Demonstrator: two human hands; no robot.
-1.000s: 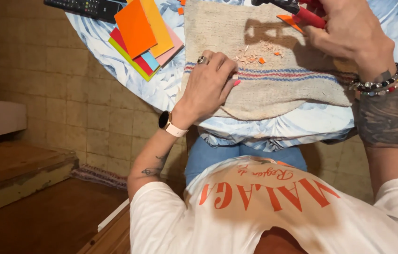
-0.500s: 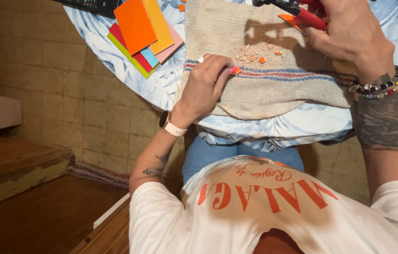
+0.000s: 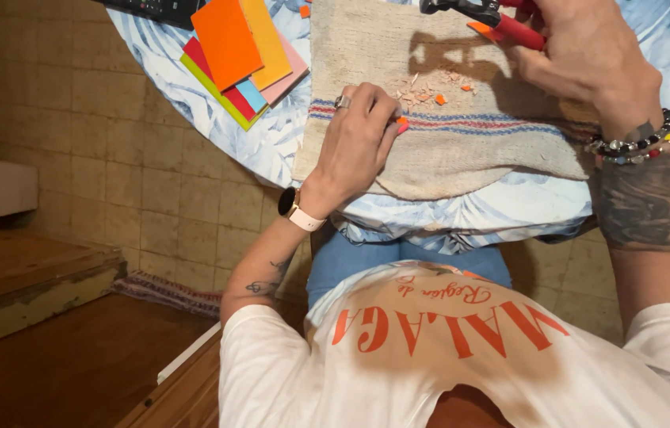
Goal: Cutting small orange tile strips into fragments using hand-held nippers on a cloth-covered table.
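Observation:
My left hand (image 3: 355,150), with a ring and a white wrist watch, rests on a beige woven cloth (image 3: 446,158) with red and blue stripes. Its fingers are curled in, and an orange-pink spot shows at the fingertips. Just beyond them lie small orange scraps and shavings (image 3: 434,89). My right hand (image 3: 588,59), with beaded bracelets at the wrist, grips red-handled cutters (image 3: 501,20) over the cloth's far side. A small orange piece (image 3: 480,28) sits at the tool's dark jaws.
The cloth lies on a round table with a blue leaf-print cover (image 3: 271,150). A stack of coloured sheets (image 3: 240,55), orange on top, lies to the left, with a dark remote control (image 3: 152,9) beyond it. Tiled floor and a wooden step (image 3: 26,277) are at left.
My left hand's fingers have curled in a little more on the cloth. The right hand with the cutters has barely moved.

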